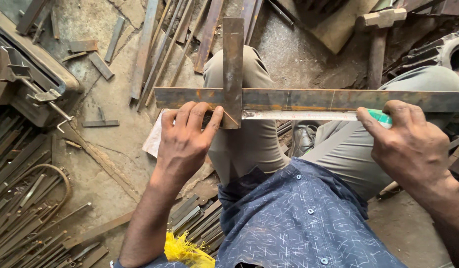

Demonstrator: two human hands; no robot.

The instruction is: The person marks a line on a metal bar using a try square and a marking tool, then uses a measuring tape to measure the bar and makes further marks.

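Two hands: both worked along a rusty flat bar (338, 100) that lay crosswise over the person's knees.
Far left: a grey metal machine (26, 74) stood on the floor, with loose steel strips (21, 213) heaped below it.
Left hand (186, 139): it was closed on the end of a tape measure blade (299, 115), fingers curled over the bar's lower edge and the thumb pressed beside the crossing piece.
Crossing piece: a short upright bar (233, 64) lay over the long bar at a right angle, touching it, its lower end just beside the left thumb.
Tape: the pale blade ran straight along the long bar's lower edge, stretched between the two hands.
Right hand (413, 146): it was shut around the green tape case (381, 117), pinched between thumb and forefinger just under the bar.
Upper right: a hammer (381, 30) with a wooden handle lay on the ground, well apart from the hands.
Below: a blue patterned shirt (299, 218) filled the lower middle.
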